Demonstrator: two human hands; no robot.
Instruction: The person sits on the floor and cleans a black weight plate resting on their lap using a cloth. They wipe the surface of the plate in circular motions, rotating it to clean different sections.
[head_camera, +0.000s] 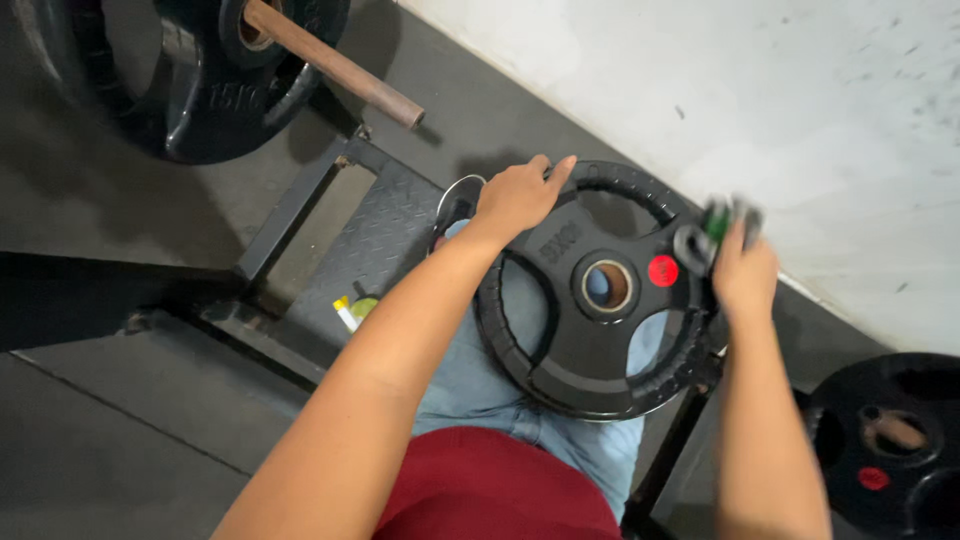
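I have the plate (590, 290) flat over my jeans, my left hand (517, 197) spread on its far rim and my right hand (745, 275) closed on the near rim, so it stays balanced between both grips. Under it are a steel frame (300, 200) and dark floor (110, 430), a scuffed white wall (760, 110) just beyond, another loaded bar (335, 65) nearby.
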